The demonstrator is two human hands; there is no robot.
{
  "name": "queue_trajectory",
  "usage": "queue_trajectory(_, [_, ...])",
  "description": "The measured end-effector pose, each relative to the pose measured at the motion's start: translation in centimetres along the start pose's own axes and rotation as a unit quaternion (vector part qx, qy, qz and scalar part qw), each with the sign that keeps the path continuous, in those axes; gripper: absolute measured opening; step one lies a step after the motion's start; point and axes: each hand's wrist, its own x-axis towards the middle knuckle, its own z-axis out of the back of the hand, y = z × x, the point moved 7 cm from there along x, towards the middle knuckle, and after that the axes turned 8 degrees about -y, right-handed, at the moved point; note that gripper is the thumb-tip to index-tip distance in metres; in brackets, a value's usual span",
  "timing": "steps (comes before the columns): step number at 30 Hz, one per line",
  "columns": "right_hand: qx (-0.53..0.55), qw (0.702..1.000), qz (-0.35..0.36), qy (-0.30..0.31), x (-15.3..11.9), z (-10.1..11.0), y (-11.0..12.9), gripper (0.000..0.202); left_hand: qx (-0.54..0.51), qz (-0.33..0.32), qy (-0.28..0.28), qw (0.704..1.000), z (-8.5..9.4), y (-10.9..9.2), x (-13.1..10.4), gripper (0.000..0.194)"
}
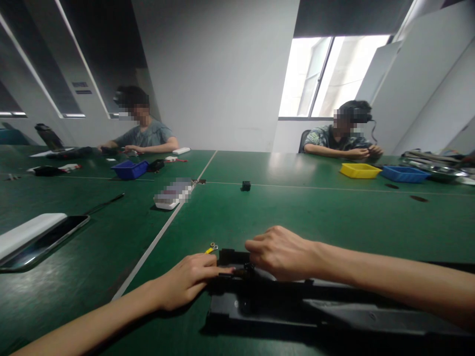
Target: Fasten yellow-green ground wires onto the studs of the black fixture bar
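Note:
A long black plastic housing (274, 304) lies on the green table in front of me, its near side in shadow. My left hand (187, 279) is at its left end, index finger stretched onto a small dark part and the other fingers partly hidden. Just beyond that hand, a yellow-sleeved lead with ring terminals (212, 248) sticks out. Over the housing's upper left section, my right hand (284, 254) is closed, knuckles up, with its fingertips down by the dark fitting (248, 269). Whatever those fingers pinch is hidden.
A small black cube (246, 186) stands mid-table. To the left lie a phone (48, 242) and a white device (172, 195). Farther off are a dark blue bin (129, 169), a yellow bin (359, 171) and a blue bin (404, 173). Two people sit across the table.

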Motion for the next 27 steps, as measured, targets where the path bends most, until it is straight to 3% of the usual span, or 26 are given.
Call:
queue_trajectory(17, [0.005,0.991,-0.120,0.059,0.17,0.55,0.48,0.012,-0.019,0.000,0.002,1.000,-0.14,0.05,-0.02,0.048])
queue_trajectory(27, [0.009,0.979,-0.192,0.062,-0.21,0.10,0.29,0.014,0.006,0.000,-0.007,1.000,-0.17,0.33,-0.21,0.045])
